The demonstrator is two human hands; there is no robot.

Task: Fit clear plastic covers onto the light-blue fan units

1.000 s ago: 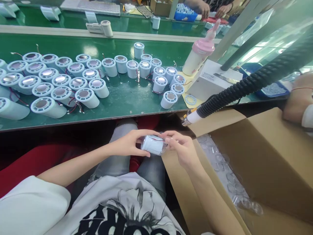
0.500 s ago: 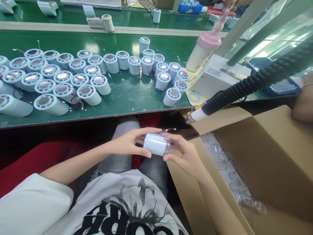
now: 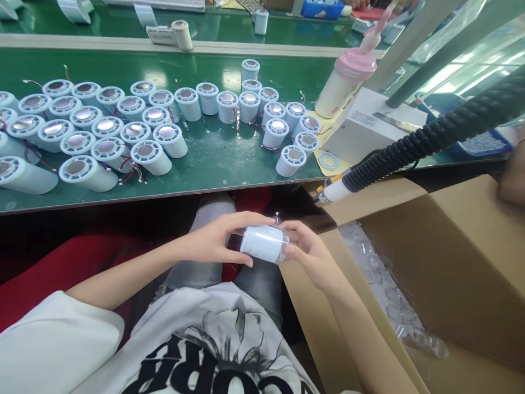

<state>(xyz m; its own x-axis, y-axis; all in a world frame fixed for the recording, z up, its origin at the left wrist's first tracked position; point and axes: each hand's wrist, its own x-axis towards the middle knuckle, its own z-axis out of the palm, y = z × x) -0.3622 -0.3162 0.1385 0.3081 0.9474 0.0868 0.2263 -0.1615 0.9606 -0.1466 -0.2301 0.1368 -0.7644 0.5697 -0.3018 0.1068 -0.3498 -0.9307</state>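
A light-blue cylindrical battery pack (image 3: 262, 244) lies sideways between my hands above my lap. Clear plastic film covers it and sticks out past its right end. My left hand (image 3: 221, 239) grips the left part, fingers along the top and thumb below. At the other end, my right hand (image 3: 309, 254) pinches the film-covered edge between thumb and fingers. A thin lead with a small white connector (image 3: 277, 214) pokes up behind the pack. The fingers behind the pack are partly hidden.
Many similar packs (image 3: 151, 157) with leads stand on the green bench (image 3: 205, 174). On the right are a pink-topped pump bottle (image 3: 342, 82), a white box-shaped device (image 3: 361, 123), a black corrugated hose (image 3: 410, 143) and an open carton (image 3: 463, 246) holding clear plastic sleeves (image 3: 381, 273). Another person's arm shows far right.
The right hand has moved slightly right and its thumb now lies on the film's end. More clear film shows there, and the connector lead now points upward.
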